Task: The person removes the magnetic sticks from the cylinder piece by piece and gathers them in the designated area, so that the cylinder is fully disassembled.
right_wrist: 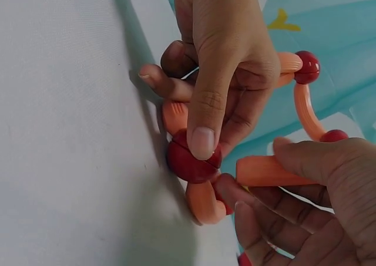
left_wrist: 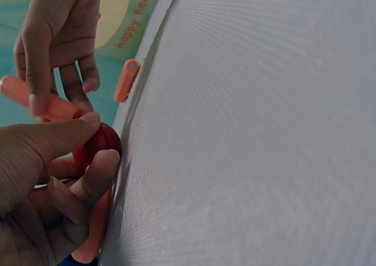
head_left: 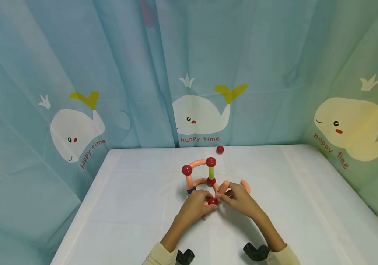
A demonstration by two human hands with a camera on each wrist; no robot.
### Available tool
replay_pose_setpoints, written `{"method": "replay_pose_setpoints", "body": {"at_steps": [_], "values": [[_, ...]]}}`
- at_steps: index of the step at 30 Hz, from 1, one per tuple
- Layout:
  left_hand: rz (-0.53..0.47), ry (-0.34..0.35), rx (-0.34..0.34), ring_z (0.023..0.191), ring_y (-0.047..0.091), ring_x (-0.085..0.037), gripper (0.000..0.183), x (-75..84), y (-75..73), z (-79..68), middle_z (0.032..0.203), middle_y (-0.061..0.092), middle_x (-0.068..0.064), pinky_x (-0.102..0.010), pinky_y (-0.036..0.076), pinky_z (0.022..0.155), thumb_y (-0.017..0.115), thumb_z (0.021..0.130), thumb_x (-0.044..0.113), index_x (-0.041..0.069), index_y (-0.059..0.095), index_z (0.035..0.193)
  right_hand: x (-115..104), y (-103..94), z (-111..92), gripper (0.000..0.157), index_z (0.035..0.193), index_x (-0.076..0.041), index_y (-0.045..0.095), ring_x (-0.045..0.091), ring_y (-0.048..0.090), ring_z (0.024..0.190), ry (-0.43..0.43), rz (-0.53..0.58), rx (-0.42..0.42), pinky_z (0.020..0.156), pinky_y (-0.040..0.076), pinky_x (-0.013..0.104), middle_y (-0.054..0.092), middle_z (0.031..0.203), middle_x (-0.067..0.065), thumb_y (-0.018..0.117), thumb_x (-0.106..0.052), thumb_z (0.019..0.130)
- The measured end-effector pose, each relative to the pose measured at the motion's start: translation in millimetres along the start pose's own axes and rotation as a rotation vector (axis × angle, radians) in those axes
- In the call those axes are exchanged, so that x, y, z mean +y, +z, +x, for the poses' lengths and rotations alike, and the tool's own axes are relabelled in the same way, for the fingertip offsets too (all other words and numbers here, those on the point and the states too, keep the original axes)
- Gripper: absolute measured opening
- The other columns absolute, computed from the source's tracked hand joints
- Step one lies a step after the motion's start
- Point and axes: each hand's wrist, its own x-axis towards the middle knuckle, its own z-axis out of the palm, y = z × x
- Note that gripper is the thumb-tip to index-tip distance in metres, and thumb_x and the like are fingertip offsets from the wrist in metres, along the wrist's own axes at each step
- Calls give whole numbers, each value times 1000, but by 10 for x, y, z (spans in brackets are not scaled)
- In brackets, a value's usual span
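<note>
A frame of orange curved rods point(head_left: 189, 182), red balls point(head_left: 210, 162) and one yellow-green upright rod point(head_left: 211, 172) stands on the white table. My left hand point(head_left: 195, 205) pinches a red ball point(right_wrist: 191, 160) low at its near side, thumb on one side and fingers on the other. Orange rods join this ball from two sides in the right wrist view. Between thumb and fingers, my right hand point(head_left: 240, 198) holds an orange rod point(right_wrist: 270, 172), its end pointing at the ball from close by. The left hand partly covers the frame's near left part, where a blue connector point(head_left: 191, 190) shows.
A loose orange curved rod point(head_left: 245, 186) lies just beyond the right hand. One single red ball point(head_left: 220, 149) sits near the table's back edge. Blue-green curtains point(head_left: 262, 48) with printed whales hang behind the table point(head_left: 126, 228). Black wrist mounts point(head_left: 256, 253) are near both sleeves.
</note>
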Motion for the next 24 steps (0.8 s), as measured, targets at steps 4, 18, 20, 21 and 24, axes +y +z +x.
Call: {"method": "replay_pose_setpoints", "body": {"at_steps": [4, 18, 20, 21, 24], "values": [[-4, 1, 6, 40, 47, 4, 26, 4, 10, -3, 83, 63, 2, -14, 41, 55, 78, 83, 29, 9, 72, 99, 13, -51, 2, 11, 91, -7, 62, 12, 66, 80, -1, -34, 21, 66, 53, 24, 66, 87, 0, 68, -16, 91], [-32, -40, 7, 38, 48, 1, 28, 20, 15, -17, 88, 64, 3, -15, 42, 55, 78, 84, 28, 10, 72, 104, 152, -558, -100, 31, 99, -5, 66, 14, 65, 77, 215, -152, 166, 61, 49, 24, 71, 85, 4, 78, -29, 83], [-34, -39, 10, 38, 48, 1, 28, 23, 10, -19, 87, 64, 3, -15, 42, 55, 77, 84, 28, 10, 72, 104, 190, -645, -133, 33, 102, -4, 64, 17, 66, 81, 238, -180, 215, 63, 48, 24, 71, 88, 6, 77, -28, 84], [-35, -37, 12, 38, 48, 1, 28, 22, 8, -21, 88, 64, 3, -15, 42, 55, 77, 84, 28, 9, 72, 105, 210, -689, -150, 34, 104, -4, 64, 19, 66, 82, 248, -192, 239, 64, 48, 25, 71, 89, 8, 76, -28, 85], [-46, -35, 14, 38, 48, 2, 29, 26, 9, -24, 88, 65, 2, -15, 42, 54, 77, 84, 27, 9, 72, 106, 280, -825, -223, 38, 111, -1, 62, 23, 66, 85, 290, -225, 297, 63, 48, 26, 71, 94, 14, 73, -30, 89]]}}
